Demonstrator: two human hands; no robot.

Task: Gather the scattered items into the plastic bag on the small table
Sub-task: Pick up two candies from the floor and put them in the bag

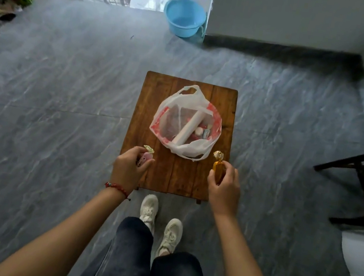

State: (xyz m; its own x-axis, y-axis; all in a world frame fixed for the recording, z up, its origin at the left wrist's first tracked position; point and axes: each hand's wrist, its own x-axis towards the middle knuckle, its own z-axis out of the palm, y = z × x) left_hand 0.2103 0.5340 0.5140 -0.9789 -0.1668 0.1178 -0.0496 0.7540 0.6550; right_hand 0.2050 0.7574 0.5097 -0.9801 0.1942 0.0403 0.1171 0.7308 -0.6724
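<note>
A: What could go wrong from here?

B: The plastic bag point(187, 124) sits at the centre of the frame on the small wooden desk point(149, 108), its mouth slack and its handles flopped over the rim. The left hand point(128, 170) grips a pink wrapped sweet point(146, 156) just left of and below the bag; the right hand point(224, 188) pinches an orange wrapped sweet point(217, 168) between thumb and fingers point(231, 170), just right of the bag's lower edge. With both hands occupied, neither is free to hold the mouth open.

A: So a drop could miss?

B: I'd judge so. A sweet might land on a folded handle and slide off onto the desk, or roll off its near edge onto the floor. A nudge could also collapse the thin film.

A: And inside the bag?

B: A white roll point(189, 125) lies diagonally, with small packets beside it. It takes up room, so a sweet might bounce off it.

A: Any writing to read?

B: None legible. The bag has a red printed pattern and the packets are too small to read.
</note>
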